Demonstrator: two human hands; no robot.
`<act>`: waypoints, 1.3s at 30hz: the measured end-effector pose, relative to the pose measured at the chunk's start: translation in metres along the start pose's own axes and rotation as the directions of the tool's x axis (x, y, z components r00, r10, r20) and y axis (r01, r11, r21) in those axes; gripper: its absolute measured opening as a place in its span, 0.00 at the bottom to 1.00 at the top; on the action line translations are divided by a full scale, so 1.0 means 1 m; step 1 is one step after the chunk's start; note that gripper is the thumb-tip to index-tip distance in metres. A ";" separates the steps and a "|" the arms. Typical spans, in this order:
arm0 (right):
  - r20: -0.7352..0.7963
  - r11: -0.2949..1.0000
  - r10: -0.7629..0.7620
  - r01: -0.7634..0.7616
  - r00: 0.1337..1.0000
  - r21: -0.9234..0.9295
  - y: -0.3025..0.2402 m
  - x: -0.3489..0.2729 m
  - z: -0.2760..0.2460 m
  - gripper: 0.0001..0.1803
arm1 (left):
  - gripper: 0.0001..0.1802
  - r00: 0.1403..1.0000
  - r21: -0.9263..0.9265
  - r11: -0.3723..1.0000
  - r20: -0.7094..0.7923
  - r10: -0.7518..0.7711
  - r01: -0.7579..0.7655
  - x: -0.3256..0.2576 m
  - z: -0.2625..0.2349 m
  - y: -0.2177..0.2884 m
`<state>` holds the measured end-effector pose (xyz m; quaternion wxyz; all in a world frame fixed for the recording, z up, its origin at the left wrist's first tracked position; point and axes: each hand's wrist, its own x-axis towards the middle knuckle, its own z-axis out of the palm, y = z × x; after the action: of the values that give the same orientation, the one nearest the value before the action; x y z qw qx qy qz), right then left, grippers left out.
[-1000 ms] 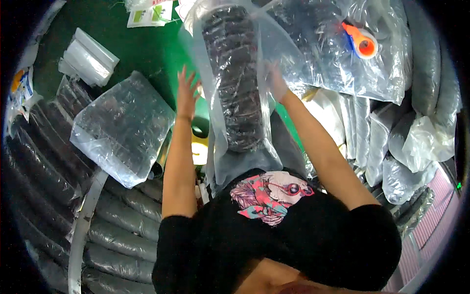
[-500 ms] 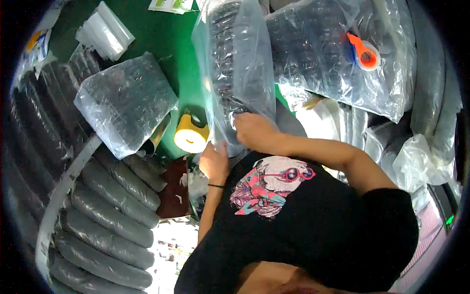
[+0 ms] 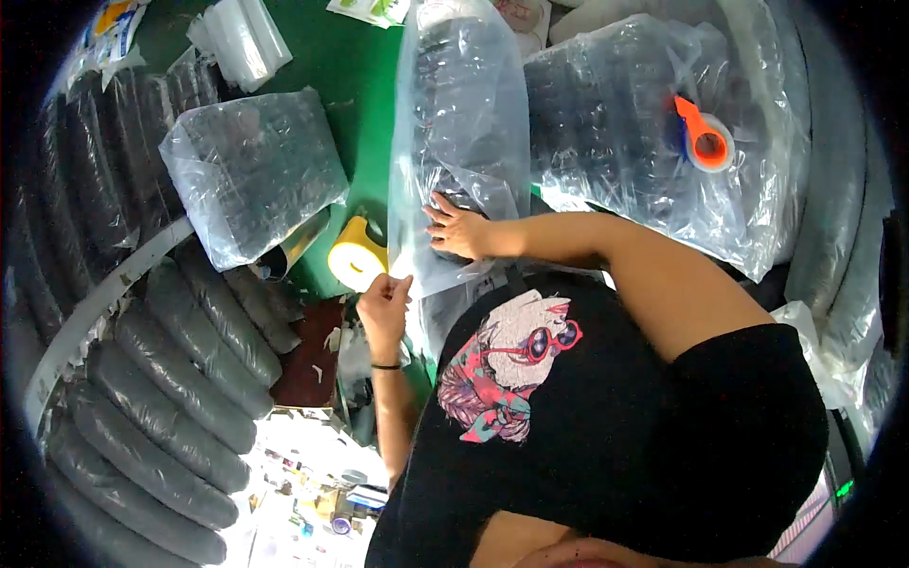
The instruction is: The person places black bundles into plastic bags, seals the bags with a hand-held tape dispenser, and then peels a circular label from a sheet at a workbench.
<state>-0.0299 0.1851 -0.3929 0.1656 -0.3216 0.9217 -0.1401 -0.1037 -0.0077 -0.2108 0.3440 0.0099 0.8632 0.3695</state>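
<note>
A long clear plastic bag [image 3: 414, 142] lies lengthwise in front of me, with black, ribbed-looking contents inside. At its near end, my left hand [image 3: 384, 308] pinches the bag's left corner between thumb and fingers. My right hand [image 3: 461, 230] rests with its fingers spread on the bag's near part, over a dark end of the contents. Whether the palm touches the plastic or the contents is hard to make out. Just left of the bag, close to my left hand, sits a yellow tape dispenser [image 3: 357, 257].
A smaller wrapped block [image 3: 256, 175] lies left on the green tabletop [image 3: 365, 142]. A large wrapped bundle [image 3: 615, 123] lies right, with an orange tape dispenser [image 3: 705, 142] on it. Long dark plastic-wrapped rolls [image 3: 175, 388] fill the left side. Folded clear plastic [image 3: 241, 43] lies far left.
My right hand has opened from a closed grip and now lies flat on the bag. My left hand has moved slightly left, pulling the bag's corner outward. The whole view has shifted somewhat.
</note>
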 end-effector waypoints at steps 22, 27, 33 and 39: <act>-0.336 0.249 0.940 -0.572 -0.050 0.781 -0.007 -0.065 -0.174 0.47 | 0.49 0.764 -0.618 0.656 0.638 0.095 0.433 0.156 0.005 0.076; -0.098 0.245 0.965 -0.696 0.245 0.674 0.027 -0.090 -0.118 0.25 | 0.23 0.930 0.339 0.869 0.198 0.309 -0.361 0.174 -0.026 0.073; 0.585 -0.635 0.767 -0.179 -0.262 0.752 0.038 -0.283 0.004 0.13 | 0.37 0.996 0.725 0.687 -0.031 0.081 -0.033 0.228 -0.061 0.017; -0.606 -0.136 0.597 -0.811 -0.525 0.569 0.091 -0.333 -0.092 0.31 | 0.69 0.539 0.705 0.263 0.198 0.819 -0.659 0.184 0.068 0.228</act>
<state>0.1299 0.4803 -0.2709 -0.2759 0.5787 0.7672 0.0184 -0.2576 0.2511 -0.2053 0.0045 0.5068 0.8536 0.1205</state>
